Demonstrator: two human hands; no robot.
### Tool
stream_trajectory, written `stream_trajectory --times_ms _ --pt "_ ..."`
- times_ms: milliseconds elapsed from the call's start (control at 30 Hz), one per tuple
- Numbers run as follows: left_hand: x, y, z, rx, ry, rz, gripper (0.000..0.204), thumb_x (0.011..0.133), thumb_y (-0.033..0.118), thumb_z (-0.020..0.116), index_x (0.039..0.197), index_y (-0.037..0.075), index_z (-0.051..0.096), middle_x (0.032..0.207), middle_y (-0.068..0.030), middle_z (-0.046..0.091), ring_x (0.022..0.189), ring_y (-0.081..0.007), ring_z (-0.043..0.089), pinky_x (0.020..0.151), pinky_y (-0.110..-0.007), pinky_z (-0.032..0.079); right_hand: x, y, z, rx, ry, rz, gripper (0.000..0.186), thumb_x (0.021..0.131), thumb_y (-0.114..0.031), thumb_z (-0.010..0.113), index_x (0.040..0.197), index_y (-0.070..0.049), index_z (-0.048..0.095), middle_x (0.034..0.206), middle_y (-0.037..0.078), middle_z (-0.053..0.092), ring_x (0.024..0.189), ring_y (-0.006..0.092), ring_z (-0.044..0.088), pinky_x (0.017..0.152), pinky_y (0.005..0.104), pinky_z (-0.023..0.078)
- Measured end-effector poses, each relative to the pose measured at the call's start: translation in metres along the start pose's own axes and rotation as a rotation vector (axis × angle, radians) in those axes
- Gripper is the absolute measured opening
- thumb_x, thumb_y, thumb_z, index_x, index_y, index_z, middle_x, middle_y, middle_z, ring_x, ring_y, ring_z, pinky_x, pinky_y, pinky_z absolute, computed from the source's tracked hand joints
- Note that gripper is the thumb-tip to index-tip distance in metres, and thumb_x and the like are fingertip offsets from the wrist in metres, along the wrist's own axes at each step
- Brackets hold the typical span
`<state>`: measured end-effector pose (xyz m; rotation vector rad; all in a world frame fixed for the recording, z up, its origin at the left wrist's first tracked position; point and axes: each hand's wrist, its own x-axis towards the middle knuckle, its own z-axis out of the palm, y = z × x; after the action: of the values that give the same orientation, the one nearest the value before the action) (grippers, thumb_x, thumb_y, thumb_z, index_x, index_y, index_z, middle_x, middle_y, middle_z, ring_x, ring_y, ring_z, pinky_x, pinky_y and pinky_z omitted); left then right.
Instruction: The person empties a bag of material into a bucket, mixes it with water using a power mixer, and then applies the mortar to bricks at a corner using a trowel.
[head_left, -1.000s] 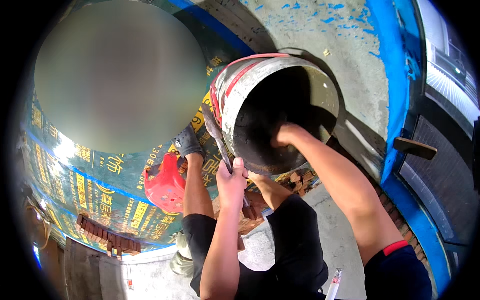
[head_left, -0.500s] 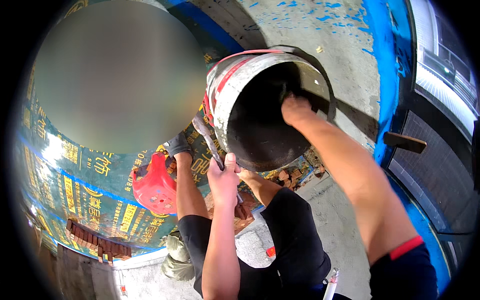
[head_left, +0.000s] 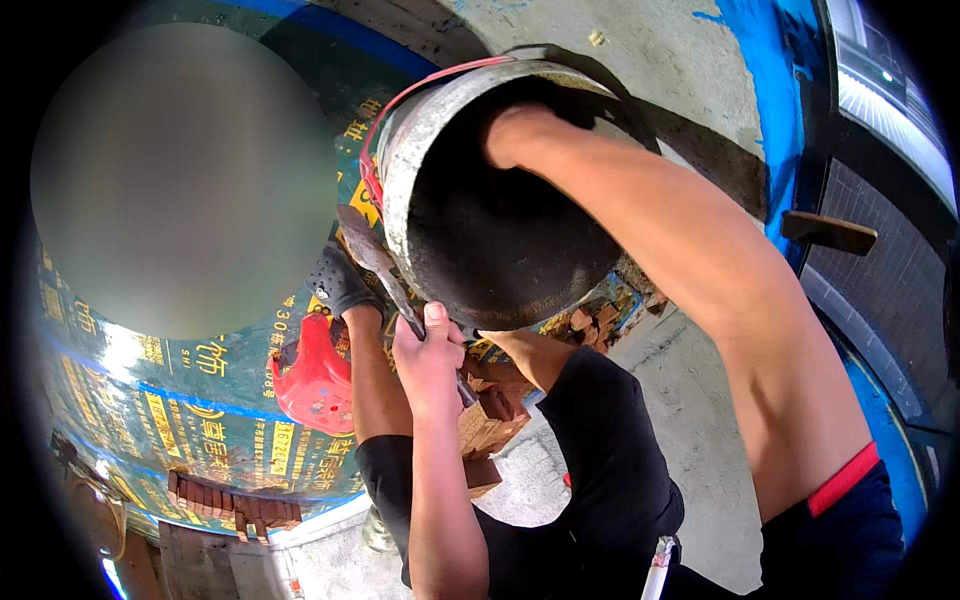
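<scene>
A big white-rimmed bucket (head_left: 400,195) with a dark inside and a red handle lies tipped, its mouth facing me. My right hand (head_left: 515,138) is inside it; the wrist shows but the fingers are lost in the dark. My left hand (head_left: 428,360) grips a narrow, mortar-smeared trowel (head_left: 366,245) by its handle, thumb up along it. The trowel's blade points away to the left, beside the bucket's outer wall.
Reddish-brown bricks (head_left: 490,425) lie between my legs, with broken pieces (head_left: 598,325) below the bucket. A red plastic piece (head_left: 315,385) rests on the green printed floor sheet (head_left: 215,435). More bricks (head_left: 235,505) line up at left. A blurred disc hides the upper left.
My right arm has reached deeper into the bucket, and the hand has gone further left inside. The view has shifted a little; the left hand keeps its hold on the trowel.
</scene>
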<state>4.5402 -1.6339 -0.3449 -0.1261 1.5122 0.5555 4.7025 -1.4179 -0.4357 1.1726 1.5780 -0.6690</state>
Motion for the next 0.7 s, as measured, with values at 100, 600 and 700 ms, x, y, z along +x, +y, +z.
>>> stream_trajectory --times_ms 100,600,700 --pt "0.0 -0.001 0.006 0.027 -0.007 0.017 0.025 0.098 0.03 0.055 0.088 0.007 0.05 0.066 -0.0009 0.049 0.048 -0.0059 0.038 0.043 -0.021 0.03 0.014 -0.048 0.031 0.023 0.015 0.088 0.025 0.082 -0.015 0.064 0.105 -0.016 0.073 0.11 0.004 0.07 0.1 0.019 0.067 0.071 0.0383 0.057" --pt "0.002 -0.012 -0.008 -0.089 0.0 0.009 0.026 0.098 0.031 0.054 0.094 0.005 0.05 0.066 -0.0011 0.048 0.048 -0.0061 0.037 0.044 -0.021 0.032 -0.101 0.019 0.047 0.371 0.045 0.049 0.033 0.078 -0.01 0.057 0.108 0.002 0.065 0.11 0.019 0.066 0.101 0.0307 0.065 0.084 0.041 0.053" --pt "0.002 -0.008 -0.002 -0.045 -0.01 -0.004 0.027 0.1 0.032 0.051 0.092 0.006 0.051 0.066 -0.0018 0.047 0.049 -0.007 0.036 0.046 -0.022 0.031 -0.034 0.022 0.009 0.245 -0.042 -0.045 0.02 0.08 -0.011 0.058 0.092 -0.001 0.07 0.101 0.018 0.068 0.092 0.0319 0.068 0.072 0.0421 0.055"
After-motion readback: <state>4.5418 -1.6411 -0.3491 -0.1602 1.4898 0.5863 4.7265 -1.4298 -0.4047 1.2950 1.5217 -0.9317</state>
